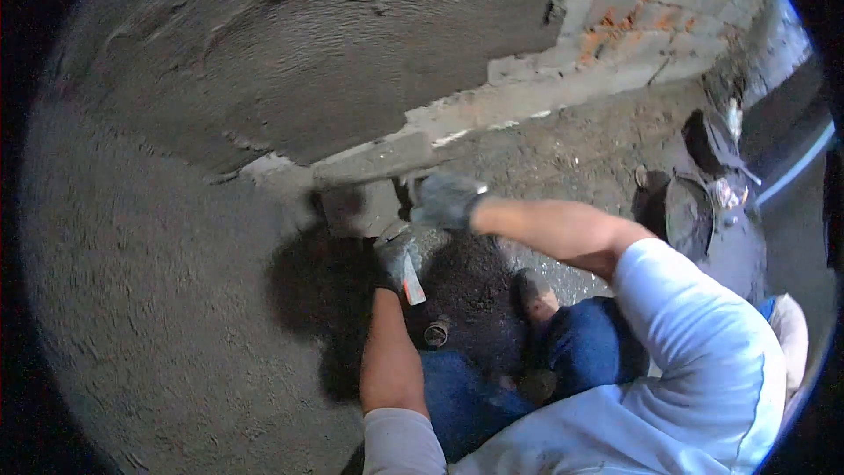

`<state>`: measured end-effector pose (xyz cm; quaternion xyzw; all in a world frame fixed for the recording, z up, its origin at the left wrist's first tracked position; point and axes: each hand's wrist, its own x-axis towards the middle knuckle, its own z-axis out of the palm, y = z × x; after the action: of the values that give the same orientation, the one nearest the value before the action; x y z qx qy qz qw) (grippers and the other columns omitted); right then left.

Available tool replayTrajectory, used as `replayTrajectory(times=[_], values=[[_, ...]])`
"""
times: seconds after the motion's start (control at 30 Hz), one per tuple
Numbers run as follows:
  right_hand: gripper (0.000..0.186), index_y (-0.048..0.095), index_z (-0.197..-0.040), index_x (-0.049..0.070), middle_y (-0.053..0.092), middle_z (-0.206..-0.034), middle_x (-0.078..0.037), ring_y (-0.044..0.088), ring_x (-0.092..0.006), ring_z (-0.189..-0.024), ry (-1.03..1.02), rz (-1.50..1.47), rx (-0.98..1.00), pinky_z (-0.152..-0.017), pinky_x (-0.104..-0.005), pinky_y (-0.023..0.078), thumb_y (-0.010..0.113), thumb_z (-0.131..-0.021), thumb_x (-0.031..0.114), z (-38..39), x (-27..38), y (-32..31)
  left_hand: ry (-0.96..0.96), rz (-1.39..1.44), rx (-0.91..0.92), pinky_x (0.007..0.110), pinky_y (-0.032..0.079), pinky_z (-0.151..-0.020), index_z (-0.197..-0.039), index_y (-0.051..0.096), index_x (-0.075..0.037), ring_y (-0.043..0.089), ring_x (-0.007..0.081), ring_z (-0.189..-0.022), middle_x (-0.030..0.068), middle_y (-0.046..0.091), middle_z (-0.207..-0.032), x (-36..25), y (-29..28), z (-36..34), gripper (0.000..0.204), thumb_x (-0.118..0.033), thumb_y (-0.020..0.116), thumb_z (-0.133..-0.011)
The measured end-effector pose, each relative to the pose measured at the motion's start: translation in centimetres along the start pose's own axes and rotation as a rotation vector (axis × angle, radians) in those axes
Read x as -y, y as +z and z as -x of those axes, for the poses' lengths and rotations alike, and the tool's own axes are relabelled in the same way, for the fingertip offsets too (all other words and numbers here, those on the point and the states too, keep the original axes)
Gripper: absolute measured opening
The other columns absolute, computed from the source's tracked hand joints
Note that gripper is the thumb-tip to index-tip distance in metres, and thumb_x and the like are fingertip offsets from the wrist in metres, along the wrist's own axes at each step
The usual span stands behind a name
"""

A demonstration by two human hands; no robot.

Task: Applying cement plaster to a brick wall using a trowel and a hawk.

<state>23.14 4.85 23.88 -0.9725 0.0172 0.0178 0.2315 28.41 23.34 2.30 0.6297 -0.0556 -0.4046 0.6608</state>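
Note:
Both my hands wear dark grey work gloves. My right hand is closed at the right side of a flat, grey rectangular plastering float, by what looks like its dark handle. The float is close to the bottom of the wall. Just below it, my left hand is closed around a tool whose pale, orange-marked end sticks out beside the fingers; the rest of that tool is hidden. A heap of dark wet mortar lies on the ground between my legs and the wall.
Wet mortar covers most of the wall; bare blocks show at the upper right. A short round pipe or can is by my knee. At the right stand a mortar-stained bucket and other containers. My shoe is beside the heap.

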Motion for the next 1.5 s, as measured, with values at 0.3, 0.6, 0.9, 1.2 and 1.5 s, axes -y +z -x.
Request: replayTrajectory(times=[0.3, 0.6, 0.9, 1.2, 1.5], values=[[0.037, 0.062, -0.070, 0.004, 0.060, -0.071, -0.021, 0.058, -0.0367, -0.067, 0.151, -0.168, -0.041, -0.061, -0.0449, 0.045, 0.056, -0.069, 0.040, 7.7, -6.4, -8.1, -0.002, -0.505, 0.416, 0.031, 0.043, -0.052, -0.068, 0.056, -0.010, 0.049, 0.0194, -0.050, 0.0018, 0.047, -0.054, 0.8, -2.1, -2.2, 0.024, -0.029, 0.052, -0.082], [0.035, 0.061, -0.077, 0.001, 0.059, -0.070, -0.023, 0.061, -0.0341, -0.066, 1.217, 0.301, -0.142, -0.060, -0.0436, 0.047, 0.055, -0.075, 0.036, 45.2, -20.3, -12.5, -0.506, -0.425, 0.630, 0.026, 0.037, -0.037, -0.086, 0.057, -0.007, 0.046, 0.0119, -0.042, 0.0025, 0.052, -0.058, -5.1, 23.8, 2.7, 0.017, -0.010, 0.066, -0.071], [0.020, 0.066, -0.079, 0.005, 0.065, -0.082, -0.017, 0.064, -0.0324, -0.073, 1.406, 0.673, 0.338, -0.065, -0.0403, 0.050, 0.060, -0.070, 0.021, 47.4, -39.7, -17.1, -0.321, -1.115, 1.285, 0.035, 0.044, -0.049, -0.086, 0.060, -0.006, 0.056, 0.0174, -0.052, 0.0063, 0.060, -0.066, 3.4, 40.4, 1.2, 0.028, -0.033, 0.056, -0.080], [0.019, 0.067, -0.083, 0.007, 0.064, -0.085, -0.010, 0.061, -0.0244, -0.078, 1.563, 0.200, -0.380, -0.072, -0.0346, 0.049, 0.058, -0.074, 0.021, 46.7, -45.3, -10.9, -0.172, -0.843, 1.545, 0.031, 0.041, -0.038, -0.067, 0.058, -0.007, 0.049, 0.0158, -0.039, 0.0050, 0.052, -0.052, 11.4, 47.2, 3.0, 0.024, -0.027, 0.057, -0.081], [0.028, 0.065, -0.089, 0.010, 0.064, -0.085, -0.013, 0.061, -0.0303, -0.083, 0.849, 0.417, 0.638, -0.072, -0.0395, 0.049, 0.062, -0.062, 0.016, 42.4, -31.2, -22.5, -0.425, -0.794, 1.203, 0.033, 0.037, -0.036, -0.071, 0.056, -0.007, 0.047, 0.0169, -0.037, 0.0063, 0.050, -0.051, 10.0, 47.0, 3.3, 0.015, -0.020, 0.060, -0.077]])
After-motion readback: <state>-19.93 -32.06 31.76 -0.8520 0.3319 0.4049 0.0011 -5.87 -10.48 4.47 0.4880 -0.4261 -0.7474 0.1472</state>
